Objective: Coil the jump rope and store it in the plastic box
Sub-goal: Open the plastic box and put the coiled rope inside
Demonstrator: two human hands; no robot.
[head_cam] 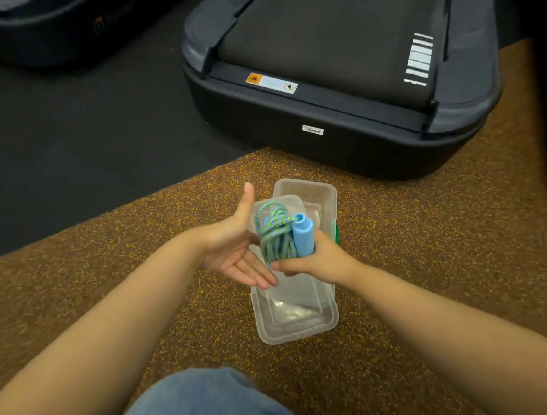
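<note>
The jump rope (276,235) is a coiled bundle of blue-and-green braided cord with light blue foam handles. My right hand (315,262) grips the bundle from below and holds it upright above the clear plastic box (299,319), which sits on the speckled brown floor. My left hand (236,249) is open, palm up and fingers spread, just left of the bundle, close to it or lightly touching. A second clear piece, apparently the lid (309,193), lies behind and partly under the box.
A black treadmill (340,110) ends just beyond the box. Dark floor matting (75,137) lies to the left, with another dark machine base (54,28) at top left. My knee in blue jeans (208,401) is at the bottom.
</note>
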